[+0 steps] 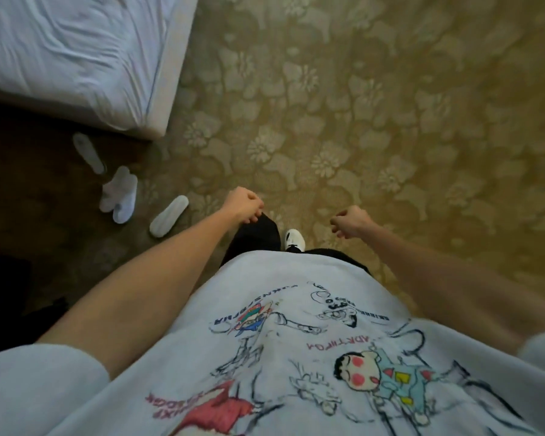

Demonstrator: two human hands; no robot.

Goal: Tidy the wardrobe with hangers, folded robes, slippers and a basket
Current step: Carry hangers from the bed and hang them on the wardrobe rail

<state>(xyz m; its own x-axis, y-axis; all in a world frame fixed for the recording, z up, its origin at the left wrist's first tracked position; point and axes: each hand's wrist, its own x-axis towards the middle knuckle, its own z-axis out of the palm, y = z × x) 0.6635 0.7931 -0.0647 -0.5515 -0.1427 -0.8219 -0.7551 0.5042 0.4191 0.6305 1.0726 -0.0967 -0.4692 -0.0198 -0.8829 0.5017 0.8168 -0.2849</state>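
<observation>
From the head view, the person stood on the patterned carpet, looking straight down past a printed white shirt. Both hands hung in front of the body with nothing in them: the left hand had its fingers curled loosely inward over the dark trouser leg, and the right hand was likewise loosely curled, carrying nothing. That idle carriage suited walking rather than working.

The task's white slippers lay scattered on the floor to the left, near the corner of the bed: one lone slipper closest to the bed, a pair touching each other in the middle, and another lying apart nearer the person's feet. They looked dropped rather than set out, so they probably awaited collecting. One white shoe showed below the shirt hem. No wardrobe, hangers, robes or basket were in sight.
</observation>
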